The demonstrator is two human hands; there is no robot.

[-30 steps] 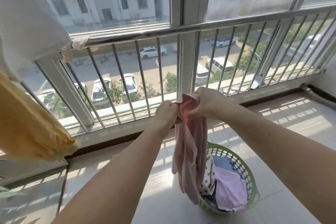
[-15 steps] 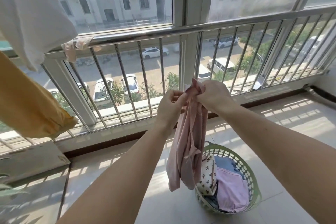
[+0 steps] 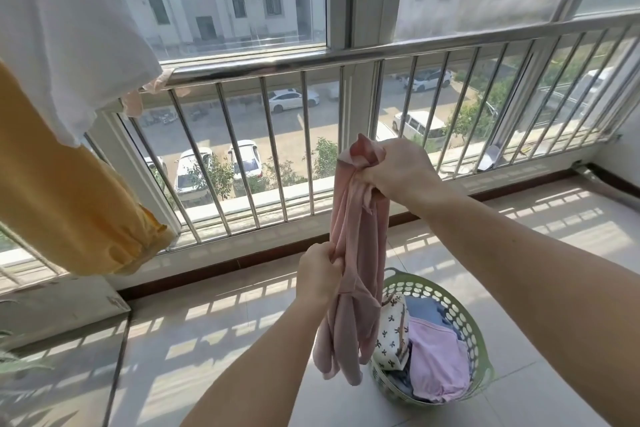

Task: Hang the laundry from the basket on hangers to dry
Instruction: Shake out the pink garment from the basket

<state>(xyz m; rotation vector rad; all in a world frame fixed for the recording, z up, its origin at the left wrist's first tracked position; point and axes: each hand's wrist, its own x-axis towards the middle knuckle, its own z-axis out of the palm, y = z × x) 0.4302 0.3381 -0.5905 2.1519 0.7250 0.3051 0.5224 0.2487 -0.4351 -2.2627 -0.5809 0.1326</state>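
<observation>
The right hand (image 3: 398, 172) is clenched on the bunched top of a pink garment (image 3: 356, 253), held up in front of the window railing (image 3: 311, 62). The left hand (image 3: 320, 272) pinches the same garment partway down its left edge. Its lower end hangs just beside the green basket (image 3: 479, 350) on the tiled floor (image 3: 207, 340). No writing or label can be read.

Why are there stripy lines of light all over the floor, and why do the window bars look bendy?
Head view: bright sun comes through the railing, so its bars cast striped shadows on the tiled floor. The wide-angle lens curves straight bars near the edges. The pink garment and green basket look sharp.
</observation>
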